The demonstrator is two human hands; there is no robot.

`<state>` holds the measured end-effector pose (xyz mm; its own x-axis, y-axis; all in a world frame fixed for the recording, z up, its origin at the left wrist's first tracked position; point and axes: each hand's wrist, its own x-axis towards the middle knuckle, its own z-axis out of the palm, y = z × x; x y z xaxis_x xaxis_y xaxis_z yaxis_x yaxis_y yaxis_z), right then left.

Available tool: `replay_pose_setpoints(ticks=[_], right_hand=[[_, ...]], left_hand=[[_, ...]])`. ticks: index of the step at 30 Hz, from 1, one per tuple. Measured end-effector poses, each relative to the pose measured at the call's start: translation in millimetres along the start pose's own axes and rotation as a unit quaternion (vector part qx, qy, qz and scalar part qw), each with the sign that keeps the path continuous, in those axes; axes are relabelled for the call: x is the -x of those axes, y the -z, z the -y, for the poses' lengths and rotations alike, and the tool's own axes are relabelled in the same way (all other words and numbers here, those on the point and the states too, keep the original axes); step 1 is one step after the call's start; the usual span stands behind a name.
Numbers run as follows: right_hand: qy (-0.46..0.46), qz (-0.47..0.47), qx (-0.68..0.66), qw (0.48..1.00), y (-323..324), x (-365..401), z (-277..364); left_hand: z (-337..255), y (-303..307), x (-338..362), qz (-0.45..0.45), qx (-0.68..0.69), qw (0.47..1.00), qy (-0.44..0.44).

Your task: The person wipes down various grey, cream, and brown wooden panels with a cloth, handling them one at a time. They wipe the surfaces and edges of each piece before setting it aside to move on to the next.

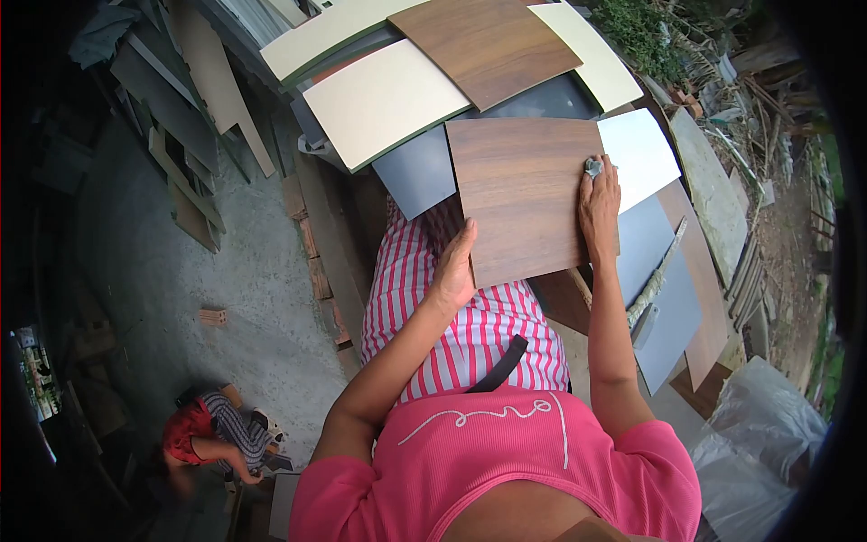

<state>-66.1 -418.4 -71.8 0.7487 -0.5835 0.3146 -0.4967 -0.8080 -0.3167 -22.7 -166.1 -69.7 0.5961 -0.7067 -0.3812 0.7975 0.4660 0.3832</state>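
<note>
A brown wood-grain board [528, 203] rests across my lap and against the pile of panels in front of me. My left hand [457, 268] grips its lower left edge, fingers partly hidden beneath it. Near the board's right edge, my right hand [600, 212] is closed on a small grey wad [592, 167] pressed to the surface; the wad's material is hard to make out. Beyond the board lie a cream panel [388, 101] and another wood-grain panel [488, 50]. A white panel [639, 158] sticks out at the right.
Grey panels [646, 289] with a thin stick [664, 262] lie to my right, near clear plastic sheeting [759, 434]. Boards [172, 81] lean at the far left. A brick [213, 316] lies on the concrete floor [262, 262]. Another person [212, 434] bends down at lower left.
</note>
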Motion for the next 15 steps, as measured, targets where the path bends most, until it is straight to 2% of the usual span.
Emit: replay_pose_setpoints(ticks=[9, 13, 15], right_hand=[[-0.061, 0.015, 0.019, 0.998, 33, 88, -1], [-0.028, 0.032, 0.024, 0.999, 32, 101, 28], [0.048, 0.080, 0.006, 0.996, 32, 106, 51]], left_hand=[[-3, -5, 3, -0.001, -0.013, 1.000, 0.013], [-2, -3, 2, -0.006, -0.044, 0.999, 0.005], [-3, -5, 3, 0.008, -0.029, 1.000, 0.003]])
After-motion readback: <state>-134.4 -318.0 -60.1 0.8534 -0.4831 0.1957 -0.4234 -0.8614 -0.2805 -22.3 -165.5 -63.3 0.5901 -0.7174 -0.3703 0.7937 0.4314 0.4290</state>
